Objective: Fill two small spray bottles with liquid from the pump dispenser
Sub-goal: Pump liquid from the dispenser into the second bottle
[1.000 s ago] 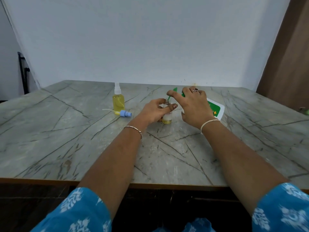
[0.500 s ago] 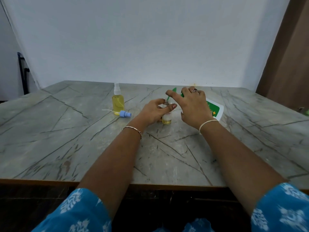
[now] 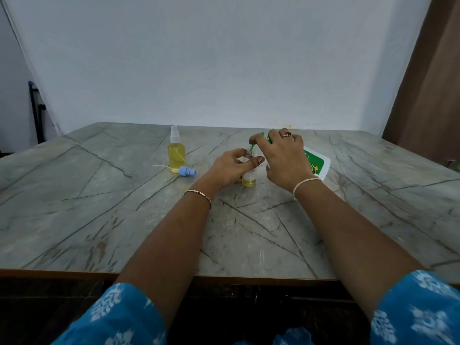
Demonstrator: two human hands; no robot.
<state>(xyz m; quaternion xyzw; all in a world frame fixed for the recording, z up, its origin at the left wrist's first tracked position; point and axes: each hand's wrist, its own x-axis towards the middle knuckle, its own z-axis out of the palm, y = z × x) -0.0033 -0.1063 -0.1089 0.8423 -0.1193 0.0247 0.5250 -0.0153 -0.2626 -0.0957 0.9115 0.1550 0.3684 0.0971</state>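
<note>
Above the upright bottle (image 3: 249, 180), the spout (image 3: 254, 146) of the dispenser (image 3: 316, 163) points down

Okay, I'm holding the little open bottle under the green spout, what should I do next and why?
Probably press the dispenser down with your right hand, which grips its top. The small bottle in your left hand holds only a shallow yellow layer at its base, and the green spout sits over its open neck.

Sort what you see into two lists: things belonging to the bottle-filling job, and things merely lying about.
In the job: open small bottle, gripped by left hand; pump dispenser, held by right hand; filled spray bottle; loose blue spray cap.
Lying about: black frame, far left; brown panel, far right.
</note>
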